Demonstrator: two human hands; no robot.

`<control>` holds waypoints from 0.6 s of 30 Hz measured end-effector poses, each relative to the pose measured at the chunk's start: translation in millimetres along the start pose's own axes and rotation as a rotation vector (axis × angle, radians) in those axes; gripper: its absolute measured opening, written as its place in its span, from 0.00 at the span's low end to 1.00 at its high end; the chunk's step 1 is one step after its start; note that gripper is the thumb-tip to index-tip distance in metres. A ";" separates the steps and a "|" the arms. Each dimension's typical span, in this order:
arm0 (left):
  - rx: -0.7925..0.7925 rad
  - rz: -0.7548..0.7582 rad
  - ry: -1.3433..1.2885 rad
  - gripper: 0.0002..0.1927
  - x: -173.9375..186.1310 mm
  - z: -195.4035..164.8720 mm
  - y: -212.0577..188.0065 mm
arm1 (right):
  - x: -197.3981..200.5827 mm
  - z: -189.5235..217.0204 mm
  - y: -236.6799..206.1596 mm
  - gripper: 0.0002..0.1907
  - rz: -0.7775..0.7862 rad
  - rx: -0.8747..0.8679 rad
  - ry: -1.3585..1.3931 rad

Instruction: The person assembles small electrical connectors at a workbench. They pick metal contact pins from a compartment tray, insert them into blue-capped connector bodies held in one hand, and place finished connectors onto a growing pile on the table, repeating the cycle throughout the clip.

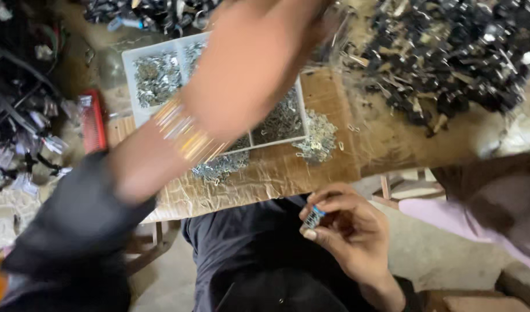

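A small silvery metal clip with a blue end (314, 217) sits pinched upright between my right thumb and fingers (328, 205), over my lap.

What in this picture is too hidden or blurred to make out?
- Left hand, head view: motion-blurred; its fingers and anything in them are unreadable.
- White tray: the left arm covers its middle compartments.
- Small striped part in the right hand: too small and finger-covered to identify.
- Black pile: cut off by the top edge, single pieces too small to tell apart.
- Pink sleeve: cut off at the right edge.
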State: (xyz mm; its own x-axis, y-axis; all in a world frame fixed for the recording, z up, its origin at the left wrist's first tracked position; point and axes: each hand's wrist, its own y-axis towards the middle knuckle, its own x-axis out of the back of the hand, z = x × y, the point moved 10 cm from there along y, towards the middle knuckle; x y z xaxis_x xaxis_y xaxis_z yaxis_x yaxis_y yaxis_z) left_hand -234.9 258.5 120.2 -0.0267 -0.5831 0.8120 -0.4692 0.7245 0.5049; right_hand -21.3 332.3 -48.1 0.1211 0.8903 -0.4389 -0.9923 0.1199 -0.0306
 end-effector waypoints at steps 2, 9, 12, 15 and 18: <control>0.407 0.185 0.026 0.13 37.0 17.0 -72.9 | 2.0 5.6 2.1 0.21 -0.034 0.013 0.008; 0.460 0.407 -0.401 0.13 13.6 -38.0 -216.3 | 57.9 5.8 -3.5 0.22 -0.206 0.034 0.009; 0.363 0.180 -0.646 0.12 -27.0 -66.4 -177.8 | 64.1 36.8 2.2 0.21 -0.171 0.198 0.045; 0.248 -0.027 -0.476 0.14 -60.0 -80.2 -126.1 | 67.2 69.9 10.9 0.24 -0.193 0.329 0.043; 0.297 -0.035 -0.280 0.14 -81.6 -75.5 -111.2 | 73.6 60.9 28.8 0.24 -0.242 0.341 -0.025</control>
State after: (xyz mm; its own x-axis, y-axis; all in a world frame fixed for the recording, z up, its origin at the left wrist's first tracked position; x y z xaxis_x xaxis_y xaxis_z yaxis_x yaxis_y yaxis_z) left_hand -113.9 253.3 19.9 -0.2261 -0.7129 0.6638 -0.7073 0.5887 0.3913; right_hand -39.3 428.1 -26.6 0.3543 0.8284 -0.4338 -0.8704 0.4617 0.1708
